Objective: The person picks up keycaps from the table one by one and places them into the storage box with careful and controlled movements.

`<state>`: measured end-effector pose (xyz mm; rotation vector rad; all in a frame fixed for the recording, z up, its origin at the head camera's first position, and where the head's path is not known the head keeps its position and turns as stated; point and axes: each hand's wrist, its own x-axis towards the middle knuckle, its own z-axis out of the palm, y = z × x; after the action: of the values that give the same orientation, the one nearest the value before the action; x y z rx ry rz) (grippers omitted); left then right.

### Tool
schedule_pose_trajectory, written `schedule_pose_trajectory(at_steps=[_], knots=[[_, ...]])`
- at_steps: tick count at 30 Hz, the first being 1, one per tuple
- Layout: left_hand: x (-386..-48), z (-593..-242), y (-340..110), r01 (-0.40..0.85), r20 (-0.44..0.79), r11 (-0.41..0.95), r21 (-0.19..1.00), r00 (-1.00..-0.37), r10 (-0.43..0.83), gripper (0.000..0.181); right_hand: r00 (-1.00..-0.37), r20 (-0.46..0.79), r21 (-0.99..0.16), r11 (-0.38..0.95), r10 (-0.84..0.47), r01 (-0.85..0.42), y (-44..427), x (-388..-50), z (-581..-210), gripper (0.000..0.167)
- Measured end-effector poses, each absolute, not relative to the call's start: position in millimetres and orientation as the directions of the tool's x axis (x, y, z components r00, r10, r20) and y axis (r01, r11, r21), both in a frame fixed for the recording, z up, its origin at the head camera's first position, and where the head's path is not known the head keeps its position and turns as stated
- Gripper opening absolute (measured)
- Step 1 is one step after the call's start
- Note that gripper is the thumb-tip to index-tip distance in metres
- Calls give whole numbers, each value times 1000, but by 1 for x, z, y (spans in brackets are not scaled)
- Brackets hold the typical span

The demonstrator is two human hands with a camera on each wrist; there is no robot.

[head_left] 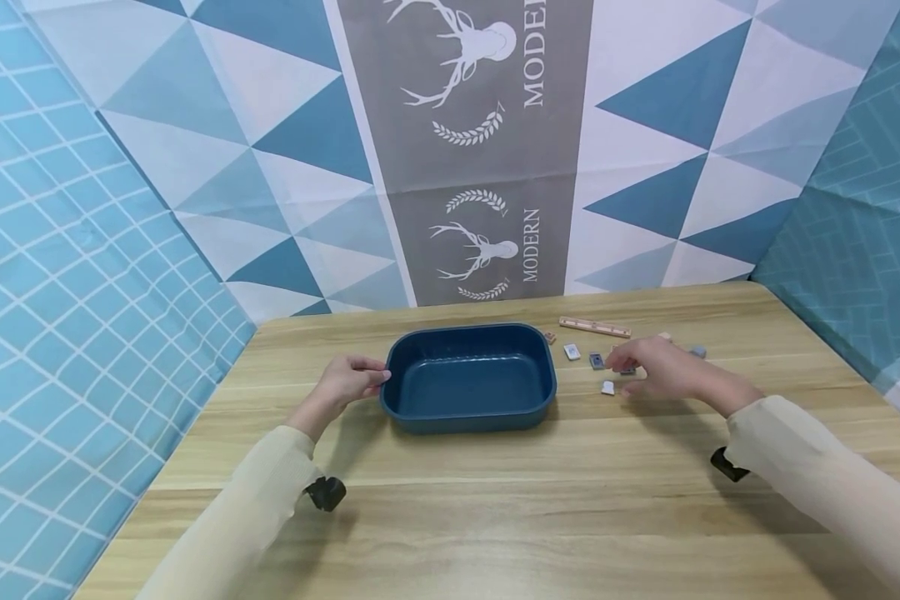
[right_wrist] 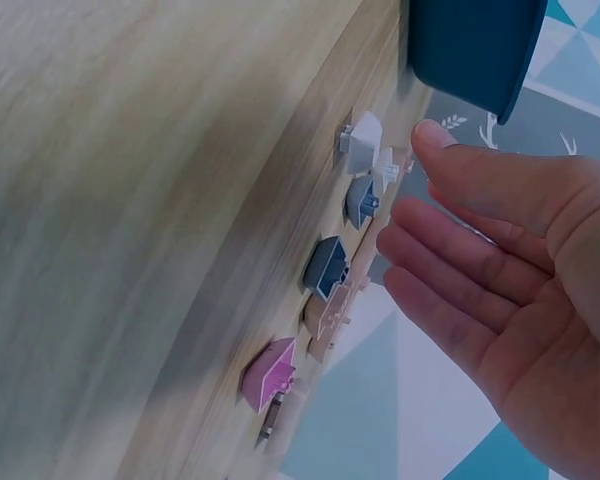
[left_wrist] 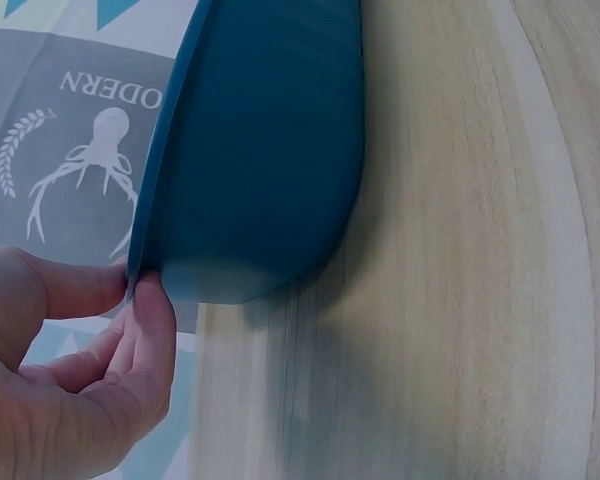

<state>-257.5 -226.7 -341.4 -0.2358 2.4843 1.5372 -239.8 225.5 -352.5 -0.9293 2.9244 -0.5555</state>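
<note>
My left hand pinches the left rim of a dark blue rectangular basin between thumb and fingertips. The left wrist view shows the thumb on one side of the rim and the forefinger on the other. Over several small plastic pieces, my right hand hovers with loosely bent fingers and holds nothing. Around it lie a white piece, a dark grey piece and another white piece. A pink hollow piece shows in the right wrist view. The hand covers some pieces in the head view.
A long pinkish strip lies behind the small pieces, near the back of the wooden table. A grey piece is to the right of the hand. Patterned cloth hangs behind the table.
</note>
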Motion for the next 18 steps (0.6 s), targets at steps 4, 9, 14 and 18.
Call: schedule_pose_trajectory(at_steps=[4,9,14,18], knots=[[-258,-341,-226,-248,-263,454,856,-964,-30,30,-820,79,-368,748,-567,-553,225,-242,-354,34],[-256,-341,-226,-248,-262,455,855,-965,-33,30,-813,59,-395,735,-579,-551,225,-245,-357,34],[-257,-342,-226,-255,-264,438,862,-964,-42,30,-808,46,-404,729,-588,-553,224,-247,-359,33],[-258,-341,-225,-261,-270,444,857,-962,-43,31,-811,49,-396,734,-583,-552,223,-247,-360,32]])
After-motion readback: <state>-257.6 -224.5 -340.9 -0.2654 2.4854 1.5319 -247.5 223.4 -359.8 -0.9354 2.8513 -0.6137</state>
